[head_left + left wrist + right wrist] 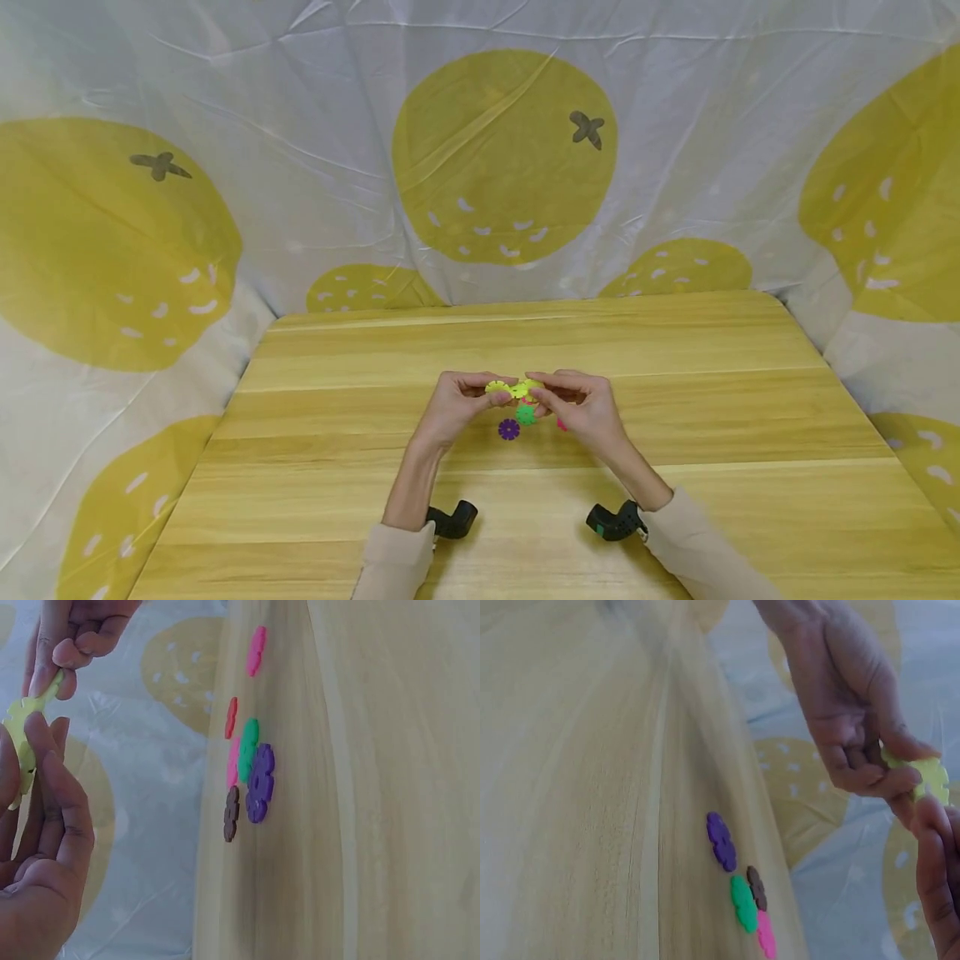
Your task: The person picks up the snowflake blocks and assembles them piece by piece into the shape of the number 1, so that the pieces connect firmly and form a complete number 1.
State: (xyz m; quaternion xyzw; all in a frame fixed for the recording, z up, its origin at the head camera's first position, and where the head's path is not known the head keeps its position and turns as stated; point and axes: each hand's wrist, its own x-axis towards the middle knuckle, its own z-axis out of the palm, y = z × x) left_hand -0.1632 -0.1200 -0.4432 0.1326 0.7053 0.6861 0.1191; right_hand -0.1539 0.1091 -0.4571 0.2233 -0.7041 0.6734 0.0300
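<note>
Joined yellow notched snowflake discs (517, 390) are held up above the table between the two hands. My left hand (456, 412) pinches the left end with thumb and fingers. At the other end, my right hand (594, 410) grips the yellow discs between thumb and fingertips, covering part of them. Below, loose discs lie on the wood: purple (508, 429), green (526, 414) and, partly behind the right hand, pink (562, 424). The left wrist view also shows a brown disc (232, 814), a red disc (231, 718) and a second pink disc (233, 761).
The wooden table (337, 467) reaches back to a hanging white cloth (322, 183) printed with yellow fruit. Black wrist devices (453, 521) jut inward from both forearms, over the near part of the table.
</note>
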